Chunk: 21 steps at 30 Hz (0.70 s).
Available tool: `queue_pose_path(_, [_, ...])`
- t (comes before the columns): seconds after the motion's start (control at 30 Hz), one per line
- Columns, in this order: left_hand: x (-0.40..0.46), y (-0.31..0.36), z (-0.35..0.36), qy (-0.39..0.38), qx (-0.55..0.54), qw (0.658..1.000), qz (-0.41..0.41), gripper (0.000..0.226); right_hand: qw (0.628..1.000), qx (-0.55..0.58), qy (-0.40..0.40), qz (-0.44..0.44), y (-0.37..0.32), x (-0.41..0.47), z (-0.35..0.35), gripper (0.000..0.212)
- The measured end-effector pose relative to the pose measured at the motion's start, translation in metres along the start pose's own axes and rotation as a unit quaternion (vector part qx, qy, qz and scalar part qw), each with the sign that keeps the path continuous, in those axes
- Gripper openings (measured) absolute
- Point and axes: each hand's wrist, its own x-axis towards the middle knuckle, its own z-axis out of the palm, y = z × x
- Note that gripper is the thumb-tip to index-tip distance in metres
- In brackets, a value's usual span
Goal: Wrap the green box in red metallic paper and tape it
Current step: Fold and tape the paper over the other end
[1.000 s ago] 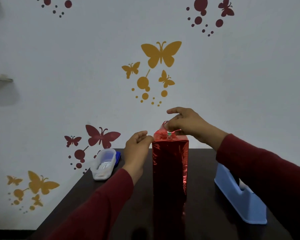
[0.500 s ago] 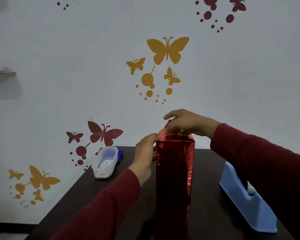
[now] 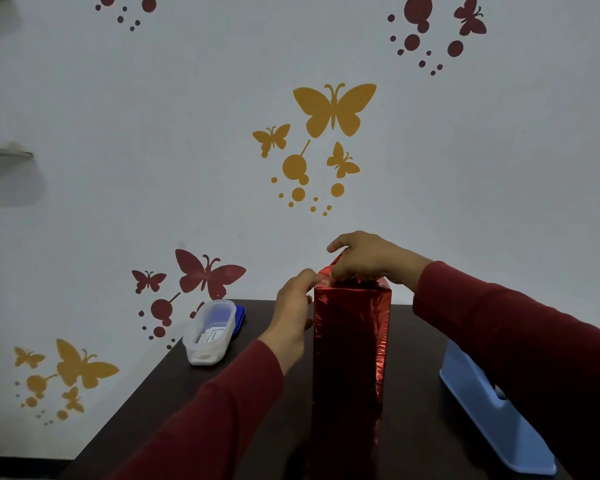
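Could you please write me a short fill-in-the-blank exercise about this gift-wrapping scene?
1. The upright box is covered in ____ metallic paper.
2. The right hand rests on the ____ of the box, the left hand at its upper left corner.
3. The tape dispenser is light ____.
4. The clear plastic container lies to the ____ of the box.

Missing words: red; top; blue; left
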Motion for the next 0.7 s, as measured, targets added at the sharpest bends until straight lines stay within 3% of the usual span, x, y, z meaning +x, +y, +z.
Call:
queue_pose_path(0.13, [0.009,0.002,0.003,-0.017,0.019,1.0,0.001,0.015,1.0,0.002,0.009,0.004,-0.002,0.0,0.001,0.064])
queue_pose_path(0.3, [0.006,-0.001,0.009,-0.012,0.006,1.0,0.006,0.014,0.998,0.02,0.056,0.036,-0.007,0.001,0.006,0.066])
queue_pose_path(0.37, [0.005,-0.002,0.013,-0.004,-0.008,1.0,0.001,0.045,0.996,0.012,0.08,0.038,-0.009,-0.001,0.012,0.06])
queue_pose_path(0.43, [0.008,-0.005,0.017,0.011,-0.021,1.0,-0.005,0.062,0.992,-0.026,0.118,0.027,-0.009,-0.004,0.018,0.055])
queue_pose_path(0.5, [0.011,-0.009,0.018,0.02,-0.026,0.999,0.003,0.068,0.981,-0.085,0.173,0.013,-0.006,-0.007,0.022,0.049])
queue_pose_path(0.57, [0.013,-0.011,0.018,0.022,-0.038,0.999,0.013,0.072,0.977,-0.074,0.202,-0.001,0.001,-0.008,0.024,0.047])
queue_pose_path(0.63, [0.011,-0.011,0.018,0.019,-0.043,0.999,0.014,0.067,0.979,-0.024,0.199,-0.019,0.003,-0.008,0.025,0.051])
queue_pose_path(0.7, [0.009,-0.009,0.018,0.021,-0.041,0.999,0.003,0.054,0.985,-0.017,0.17,-0.029,0.001,-0.011,0.028,0.068])
